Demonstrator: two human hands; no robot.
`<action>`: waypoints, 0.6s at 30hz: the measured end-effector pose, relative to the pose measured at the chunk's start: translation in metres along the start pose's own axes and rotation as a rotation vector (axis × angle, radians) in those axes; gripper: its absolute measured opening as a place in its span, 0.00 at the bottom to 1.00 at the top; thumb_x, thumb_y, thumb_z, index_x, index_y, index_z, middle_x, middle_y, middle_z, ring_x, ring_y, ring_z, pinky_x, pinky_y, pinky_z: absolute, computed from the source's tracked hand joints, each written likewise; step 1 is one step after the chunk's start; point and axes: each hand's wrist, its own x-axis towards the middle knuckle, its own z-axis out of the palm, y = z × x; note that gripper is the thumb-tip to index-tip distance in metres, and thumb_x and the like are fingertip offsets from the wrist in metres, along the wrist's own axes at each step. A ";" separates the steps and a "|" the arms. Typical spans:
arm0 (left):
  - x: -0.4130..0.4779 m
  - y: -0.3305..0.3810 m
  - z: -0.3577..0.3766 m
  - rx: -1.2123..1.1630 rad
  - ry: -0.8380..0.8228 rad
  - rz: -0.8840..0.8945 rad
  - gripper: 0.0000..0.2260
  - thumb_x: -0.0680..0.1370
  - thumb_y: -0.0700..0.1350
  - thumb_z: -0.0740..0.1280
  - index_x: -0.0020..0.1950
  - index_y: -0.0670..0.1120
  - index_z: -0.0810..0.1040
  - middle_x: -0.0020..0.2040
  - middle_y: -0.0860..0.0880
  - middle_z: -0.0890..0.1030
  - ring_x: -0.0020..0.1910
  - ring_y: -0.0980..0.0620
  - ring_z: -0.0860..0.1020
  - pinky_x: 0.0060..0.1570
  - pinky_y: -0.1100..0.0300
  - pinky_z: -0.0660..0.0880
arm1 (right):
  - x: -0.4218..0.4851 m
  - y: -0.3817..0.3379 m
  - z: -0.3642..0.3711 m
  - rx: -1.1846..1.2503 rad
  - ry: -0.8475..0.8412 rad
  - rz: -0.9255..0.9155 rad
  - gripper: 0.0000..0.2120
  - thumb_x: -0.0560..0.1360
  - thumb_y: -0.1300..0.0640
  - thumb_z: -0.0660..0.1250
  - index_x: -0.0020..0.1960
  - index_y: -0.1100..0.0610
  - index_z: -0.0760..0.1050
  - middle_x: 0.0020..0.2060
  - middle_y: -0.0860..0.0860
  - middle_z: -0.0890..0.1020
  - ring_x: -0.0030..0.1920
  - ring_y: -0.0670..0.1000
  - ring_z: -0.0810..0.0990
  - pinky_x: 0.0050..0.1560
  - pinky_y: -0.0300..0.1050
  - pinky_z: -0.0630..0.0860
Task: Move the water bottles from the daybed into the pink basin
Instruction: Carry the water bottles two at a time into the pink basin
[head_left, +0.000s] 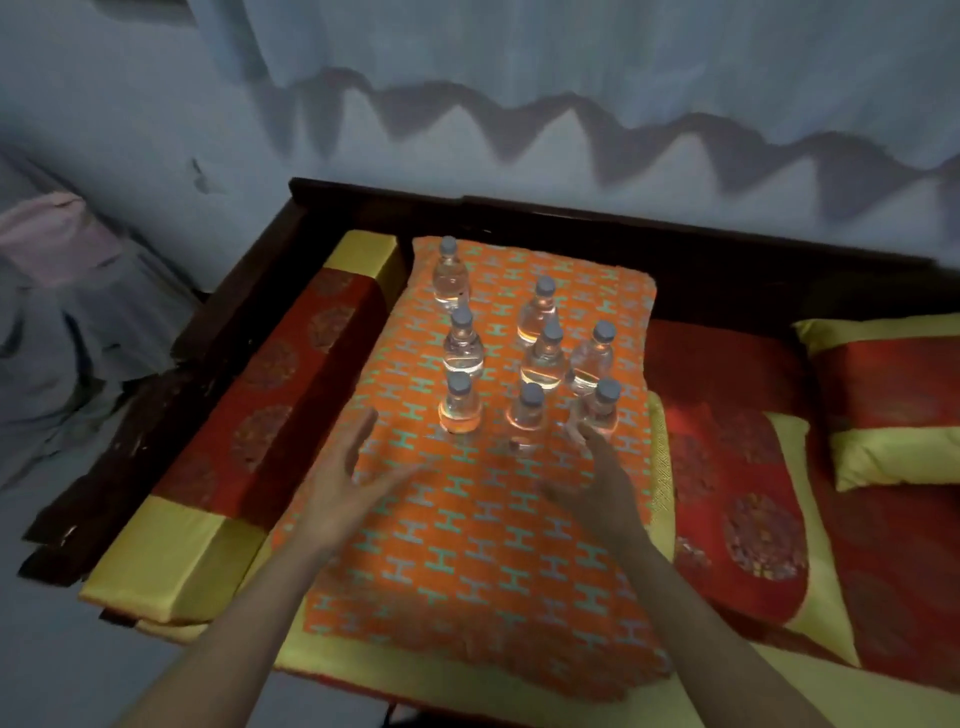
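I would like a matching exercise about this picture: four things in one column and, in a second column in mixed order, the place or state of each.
Things
1. left hand
2. farthest bottle
3. orange mat
4. pillow

Places or states
a. lies under all the bottles
b. red and yellow, at the right end of the daybed
c. open, holds nothing
d. stands upright at the mat's back left corner

Pairs: 1-c, 2-d, 3-a, 4-b
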 end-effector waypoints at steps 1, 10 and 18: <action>0.011 -0.006 0.004 -0.018 -0.016 -0.016 0.43 0.60 0.55 0.76 0.73 0.53 0.65 0.71 0.56 0.69 0.69 0.63 0.67 0.64 0.68 0.65 | 0.007 0.002 0.008 0.021 0.000 0.013 0.49 0.60 0.57 0.83 0.75 0.57 0.62 0.70 0.51 0.70 0.69 0.49 0.68 0.57 0.19 0.60; 0.109 -0.063 0.053 -0.030 -0.212 -0.034 0.47 0.58 0.56 0.82 0.72 0.57 0.63 0.69 0.56 0.71 0.67 0.63 0.70 0.60 0.66 0.70 | 0.070 0.025 0.057 0.126 -0.016 0.043 0.59 0.58 0.47 0.82 0.78 0.45 0.48 0.75 0.49 0.65 0.74 0.49 0.65 0.71 0.56 0.67; 0.142 -0.085 0.077 0.046 -0.294 -0.045 0.38 0.58 0.45 0.83 0.60 0.65 0.67 0.55 0.63 0.77 0.52 0.69 0.77 0.44 0.74 0.73 | 0.081 0.042 0.076 0.139 0.067 0.035 0.36 0.62 0.45 0.81 0.66 0.42 0.69 0.58 0.44 0.80 0.59 0.48 0.80 0.58 0.60 0.77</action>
